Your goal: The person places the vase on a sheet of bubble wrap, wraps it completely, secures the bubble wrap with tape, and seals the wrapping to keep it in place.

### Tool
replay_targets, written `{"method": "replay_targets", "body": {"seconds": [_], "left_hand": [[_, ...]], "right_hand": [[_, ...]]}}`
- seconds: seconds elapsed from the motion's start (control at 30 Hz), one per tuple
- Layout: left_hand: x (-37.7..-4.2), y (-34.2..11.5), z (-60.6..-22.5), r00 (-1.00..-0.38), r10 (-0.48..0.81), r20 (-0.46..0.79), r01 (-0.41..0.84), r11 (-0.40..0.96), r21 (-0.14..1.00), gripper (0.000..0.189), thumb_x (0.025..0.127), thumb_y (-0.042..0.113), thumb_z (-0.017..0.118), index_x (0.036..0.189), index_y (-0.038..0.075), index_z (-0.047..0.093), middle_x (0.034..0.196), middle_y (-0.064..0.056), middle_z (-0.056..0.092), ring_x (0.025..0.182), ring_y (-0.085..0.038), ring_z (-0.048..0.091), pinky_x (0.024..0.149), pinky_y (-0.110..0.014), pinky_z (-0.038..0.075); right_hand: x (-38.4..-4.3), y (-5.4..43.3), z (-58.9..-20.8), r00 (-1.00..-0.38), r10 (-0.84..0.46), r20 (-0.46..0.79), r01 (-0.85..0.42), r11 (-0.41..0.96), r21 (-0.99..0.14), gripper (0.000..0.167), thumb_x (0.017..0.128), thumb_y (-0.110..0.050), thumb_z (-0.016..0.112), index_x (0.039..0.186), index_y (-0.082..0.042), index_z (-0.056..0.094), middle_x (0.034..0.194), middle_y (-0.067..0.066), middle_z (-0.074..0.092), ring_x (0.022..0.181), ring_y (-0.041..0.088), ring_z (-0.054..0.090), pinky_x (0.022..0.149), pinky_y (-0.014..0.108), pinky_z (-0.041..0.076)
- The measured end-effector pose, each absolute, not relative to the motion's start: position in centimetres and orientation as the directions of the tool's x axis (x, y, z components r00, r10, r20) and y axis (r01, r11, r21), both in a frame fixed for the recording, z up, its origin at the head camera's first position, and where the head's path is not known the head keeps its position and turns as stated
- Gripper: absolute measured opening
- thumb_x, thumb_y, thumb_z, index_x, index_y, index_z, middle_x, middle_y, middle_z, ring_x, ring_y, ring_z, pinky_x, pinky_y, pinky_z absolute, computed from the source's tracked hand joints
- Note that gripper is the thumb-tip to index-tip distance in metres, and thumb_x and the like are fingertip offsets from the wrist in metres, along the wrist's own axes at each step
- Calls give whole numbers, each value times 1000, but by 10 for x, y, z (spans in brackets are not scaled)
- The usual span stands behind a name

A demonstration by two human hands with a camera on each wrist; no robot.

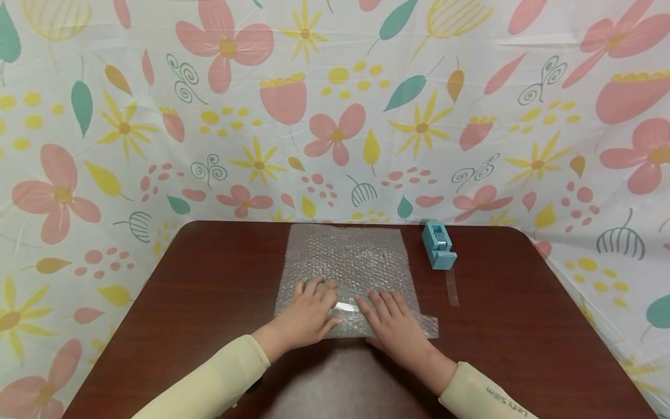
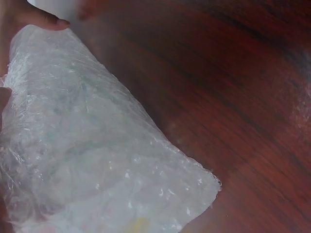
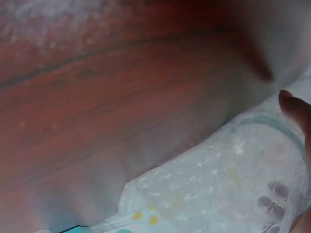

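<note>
A sheet of bubble wrap [image 1: 345, 250] lies on the table, its near part folded up over a clear, shiny object [image 1: 346, 306] with a glassy look. My left hand [image 1: 306, 313] grips the left side of this bundle, fingers over the top and thumb on the near side. On the right side my right hand [image 1: 392, 323] holds it, fingers spread across the top. A curved greenish rim [image 3: 279, 125] shows through the wrap beside the right thumb [image 3: 293, 108]. The left wrist view has the left thumb [image 2: 46, 20] at the wrap's edge. The object's full shape is hidden.
A blue tape dispenser [image 1: 438, 245] stands at the back right of the dark wooden table [image 1: 220, 279]. From it a strip of clear tape [image 1: 452, 288] reaches down towards the near side. A flowered cloth [image 1: 335, 116] hangs behind the table.
</note>
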State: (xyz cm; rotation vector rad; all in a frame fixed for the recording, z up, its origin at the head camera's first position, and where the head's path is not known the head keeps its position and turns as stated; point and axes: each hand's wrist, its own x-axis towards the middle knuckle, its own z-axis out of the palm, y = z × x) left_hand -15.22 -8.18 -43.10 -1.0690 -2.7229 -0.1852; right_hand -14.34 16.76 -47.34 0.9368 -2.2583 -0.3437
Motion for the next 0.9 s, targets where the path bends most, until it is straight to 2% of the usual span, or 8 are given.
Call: {"method": "replay_targets", "body": {"seconds": [0.1,0.3,0.43,0.53,0.6,0.7,0.8,0.9], "left_hand": [[-154,-82,-432,-711,662,238,689,724,46,30,100,41,63,106,16,48,147,-13,56,135,-42,51,105,-59,44],[-156,-83,-429,-720,669,186,690,719,84,28,101,41,61,110,16,51,147,-13,55,137,-42,49,107,-59,43],[-158,-83,-425,-739,661,128,673,730,120,30,103,40,59,117,15,55,150,-14,53,140,-43,46,110,-60,41],[-157,-81,-422,-770,633,86,638,760,124,36,104,41,57,128,14,55,154,-14,49,145,-43,42,114,-61,39],[-153,-78,-422,-791,605,87,611,788,75,43,104,43,54,137,15,51,156,-14,47,148,-42,39,115,-62,39],[-142,-71,-425,-794,587,159,586,808,-58,57,103,50,53,148,16,46,159,-16,44,151,-42,37,114,-66,40],[-128,-64,-432,-751,607,261,573,795,-200,70,99,60,53,155,19,42,162,-16,41,152,-41,37,111,-69,41],[-118,-58,-442,-694,648,313,567,760,-318,79,94,69,54,158,23,39,164,-15,38,152,-38,37,110,-69,42]], "right_hand": [[-147,168,-474,-526,-705,476,-560,708,430,104,59,-61,92,141,-14,50,121,11,65,108,28,64,95,41,57],[-148,167,-471,-609,-695,382,-583,719,378,98,64,-58,91,143,-14,53,121,10,61,109,27,60,93,41,56],[-146,165,-467,-651,-679,339,-589,734,339,94,68,-57,90,143,-12,55,121,11,60,109,27,59,95,41,54],[-147,164,-466,-658,-673,338,-591,740,321,94,67,-56,90,142,-12,55,120,10,60,110,26,58,95,40,54],[-148,164,-466,-653,-671,350,-596,741,309,94,66,-56,91,141,-11,55,118,10,60,109,25,59,95,40,54],[-151,163,-465,-642,-668,375,-606,742,286,95,64,-55,93,139,-12,55,116,8,60,107,25,60,94,39,55],[-155,163,-464,-653,-657,378,-612,751,248,92,64,-52,94,138,-12,55,115,8,61,106,25,61,93,41,57],[-157,164,-461,-694,-631,348,-606,772,192,89,66,-49,93,138,-13,56,117,8,62,107,26,61,91,43,58]]}}
